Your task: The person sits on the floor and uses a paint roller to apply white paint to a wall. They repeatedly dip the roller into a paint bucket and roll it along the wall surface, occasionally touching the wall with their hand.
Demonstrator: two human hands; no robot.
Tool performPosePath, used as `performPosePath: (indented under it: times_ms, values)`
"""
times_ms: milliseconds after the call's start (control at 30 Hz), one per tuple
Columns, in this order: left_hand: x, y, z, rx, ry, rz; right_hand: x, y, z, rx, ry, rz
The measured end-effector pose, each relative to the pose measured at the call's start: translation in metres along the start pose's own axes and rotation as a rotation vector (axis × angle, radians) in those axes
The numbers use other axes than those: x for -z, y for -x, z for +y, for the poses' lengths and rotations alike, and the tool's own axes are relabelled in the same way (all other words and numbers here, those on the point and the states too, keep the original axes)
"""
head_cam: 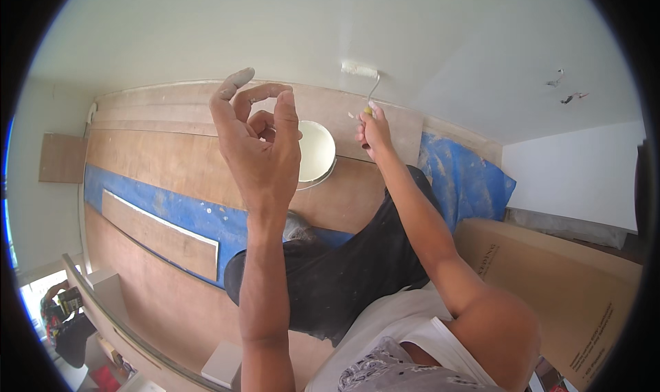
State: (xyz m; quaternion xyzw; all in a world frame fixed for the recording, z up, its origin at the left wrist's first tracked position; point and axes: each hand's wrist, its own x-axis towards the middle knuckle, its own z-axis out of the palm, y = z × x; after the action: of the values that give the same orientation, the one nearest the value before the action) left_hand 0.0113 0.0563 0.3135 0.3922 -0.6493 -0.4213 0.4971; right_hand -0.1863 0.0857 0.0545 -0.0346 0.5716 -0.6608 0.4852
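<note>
My right hand (375, 131) grips the yellowish handle of a small paint roller (359, 69), whose white sleeve lies against the lower part of the pale wall (289, 26). Raised in front of me, my left hand (263, 118) has its fingers curled and apart, with nothing between them; whitish smears mark the fingertips. Behind the left hand, a round bucket (317, 152) of creamy white paint stands on the wooden boards, partly hidden by the fingers.
Blue sheeting (459, 175) and wooden boards (170, 154) cover the floor. Wires (572, 98) poke out of the wall at right. A large printed cardboard sheet (546, 278) lies beside me. Another person (67, 320) is at the lower left, beyond a long panel edge (124, 335).
</note>
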Motion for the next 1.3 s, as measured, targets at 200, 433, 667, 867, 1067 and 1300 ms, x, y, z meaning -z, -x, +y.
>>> performPosePath:
  times_ms: [200,433,667,867,1067,1300]
  values:
    - [-0.002,-0.004,-0.009,0.029,0.023,-0.006,-0.029,-0.048,0.021,-0.068,-0.053,0.124]
    - [0.002,-0.003,-0.018,0.050,0.011,-0.012,-0.009,-0.115,0.072,-0.147,-0.113,0.135]
    - [0.004,-0.003,-0.019,0.073,0.002,0.001,-0.029,-0.058,0.040,-0.057,-0.147,0.118]
    - [0.003,-0.005,-0.025,0.084,0.011,-0.022,-0.026,-0.059,0.050,-0.061,-0.096,0.136]
    - [0.009,-0.005,-0.025,0.114,0.037,0.047,-0.028,-0.090,0.057,-0.118,-0.126,0.083]
    - [0.008,-0.007,-0.038,0.114,0.062,0.061,-0.058,0.029,-0.012,0.123,-0.195,0.022]
